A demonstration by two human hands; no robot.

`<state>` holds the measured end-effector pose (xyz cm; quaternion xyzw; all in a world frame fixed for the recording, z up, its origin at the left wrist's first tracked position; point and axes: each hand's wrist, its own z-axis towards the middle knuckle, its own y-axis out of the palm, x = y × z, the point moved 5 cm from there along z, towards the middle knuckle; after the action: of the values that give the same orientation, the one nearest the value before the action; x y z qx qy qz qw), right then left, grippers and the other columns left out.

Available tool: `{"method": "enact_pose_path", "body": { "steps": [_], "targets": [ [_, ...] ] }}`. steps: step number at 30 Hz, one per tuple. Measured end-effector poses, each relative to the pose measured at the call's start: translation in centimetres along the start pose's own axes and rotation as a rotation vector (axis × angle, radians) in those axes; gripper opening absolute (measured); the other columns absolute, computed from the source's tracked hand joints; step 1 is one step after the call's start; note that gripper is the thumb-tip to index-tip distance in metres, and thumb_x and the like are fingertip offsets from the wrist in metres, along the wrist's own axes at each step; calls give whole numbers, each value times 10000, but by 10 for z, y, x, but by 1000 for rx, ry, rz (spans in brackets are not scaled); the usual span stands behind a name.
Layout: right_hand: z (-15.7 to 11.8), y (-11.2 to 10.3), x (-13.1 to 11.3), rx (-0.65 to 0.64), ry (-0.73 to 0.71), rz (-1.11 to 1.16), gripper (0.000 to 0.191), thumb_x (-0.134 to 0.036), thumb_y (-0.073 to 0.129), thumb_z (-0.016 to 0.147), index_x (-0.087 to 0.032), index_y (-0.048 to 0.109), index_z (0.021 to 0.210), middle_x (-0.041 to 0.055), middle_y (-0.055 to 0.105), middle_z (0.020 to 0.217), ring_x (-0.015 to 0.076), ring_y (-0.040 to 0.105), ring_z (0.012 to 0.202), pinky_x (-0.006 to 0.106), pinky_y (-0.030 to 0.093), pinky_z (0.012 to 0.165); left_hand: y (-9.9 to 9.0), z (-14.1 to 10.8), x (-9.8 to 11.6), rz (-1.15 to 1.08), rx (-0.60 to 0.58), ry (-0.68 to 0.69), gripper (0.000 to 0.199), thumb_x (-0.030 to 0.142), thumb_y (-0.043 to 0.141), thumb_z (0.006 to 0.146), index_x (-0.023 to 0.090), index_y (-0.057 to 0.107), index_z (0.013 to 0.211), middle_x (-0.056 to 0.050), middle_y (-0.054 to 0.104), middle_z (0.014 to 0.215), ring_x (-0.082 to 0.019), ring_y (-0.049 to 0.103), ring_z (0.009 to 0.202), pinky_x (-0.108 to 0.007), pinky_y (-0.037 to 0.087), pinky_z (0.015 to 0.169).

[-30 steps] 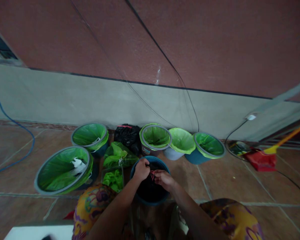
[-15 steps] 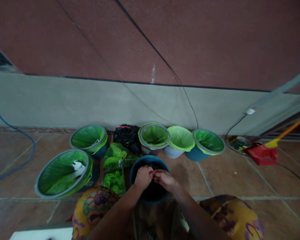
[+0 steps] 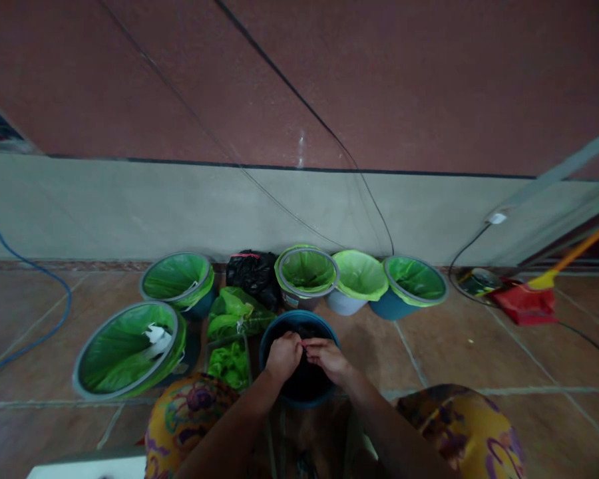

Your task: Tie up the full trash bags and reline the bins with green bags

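A blue bin (image 3: 328,320) stands between my knees with a black plastic bag (image 3: 304,382) inside it. Over its opening, my left hand (image 3: 284,356) is closed, fingers curled around a small pinkish-red strip (image 3: 305,343). From the other side my right hand (image 3: 327,356) pinches the same strip, fingertips almost meeting those of the left. The strip looks like the drawstring of the black bag, but its lower part is hidden by my hands.
Several bins with green liners, such as the large grey-rimmed one (image 3: 80,372), stand left and along the wall. A tied black bag (image 3: 254,273), a tray of green bags (image 3: 229,362), a red dustpan (image 3: 526,304) and a blue hose (image 3: 62,313) lie around.
My hands stay over the bin with the pinkish-red strip between them; the fingers have shifted only slightly. The whole view has moved a little.
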<state>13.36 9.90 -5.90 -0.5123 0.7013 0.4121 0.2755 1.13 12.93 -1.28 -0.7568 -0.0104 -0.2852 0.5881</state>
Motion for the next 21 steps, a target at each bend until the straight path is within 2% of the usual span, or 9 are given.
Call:
{"method": "enact_pose_path", "body": {
  "steps": [4, 6, 9, 12, 16, 18, 21],
  "targets": [
    [5, -3, -4, 63, -128, -236, 161, -213, 658, 617, -173, 751, 741, 23, 678, 655, 131, 561, 587, 282, 457, 618, -1, -5, -3, -31, 70, -39, 230, 183, 415, 887, 180, 642, 849, -69, 653, 922, -162, 620, 844, -260, 425, 766],
    [8, -8, -7, 143, -218, -426, 156, -180, 607, 651, -202, 748, 713, 24, 699, 688, 169, 610, 662, 314, 485, 708, -1, -9, -7, -14, 77, -68, 225, 188, 420, 884, 181, 644, 855, -71, 654, 928, -162, 624, 842, -258, 423, 758],
    [9, -17, -10, 291, -308, -721, 236, -108, 546, 690, -227, 749, 717, 37, 737, 845, 200, 658, 859, 329, 472, 885, 0, -16, -14, 44, 67, -127, 237, 214, 410, 892, 182, 644, 881, -78, 657, 947, -169, 635, 853, -265, 427, 759],
    [8, -19, -5, 342, -295, -884, 288, -75, 504, 732, -215, 752, 775, 54, 738, 935, 202, 659, 942, 326, 456, 944, 5, -21, -22, 87, 9, -181, 235, 222, 411, 885, 184, 642, 896, -83, 664, 970, -182, 646, 869, -278, 440, 762],
    [4, -21, 1, 351, -245, -948, 314, -86, 498, 758, -225, 738, 906, 54, 723, 1008, 206, 650, 996, 314, 456, 955, 15, -23, -34, 40, -53, -272, 227, 168, 438, 848, 178, 638, 955, -92, 671, 1014, -205, 645, 957, -301, 454, 837],
    [1, -26, 1, 367, -241, -957, 441, -52, 505, 718, -207, 693, 1085, 76, 684, 1130, 208, 624, 1073, 297, 432, 992, 21, -23, -39, -46, -81, -289, 333, 125, 489, 798, 163, 603, 1109, -113, 649, 1125, -215, 621, 1054, -306, 445, 910],
    [-5, -32, 4, 350, -235, -998, 722, 1, 515, 632, -144, 520, 1339, 137, 534, 1354, 226, 566, 1188, 285, 380, 1052, 34, -21, -39, -170, -123, -242, 721, 66, 575, 695, 111, 393, 1392, -171, 490, 1380, -223, 542, 1210, -284, 396, 1019]
  ]
}}
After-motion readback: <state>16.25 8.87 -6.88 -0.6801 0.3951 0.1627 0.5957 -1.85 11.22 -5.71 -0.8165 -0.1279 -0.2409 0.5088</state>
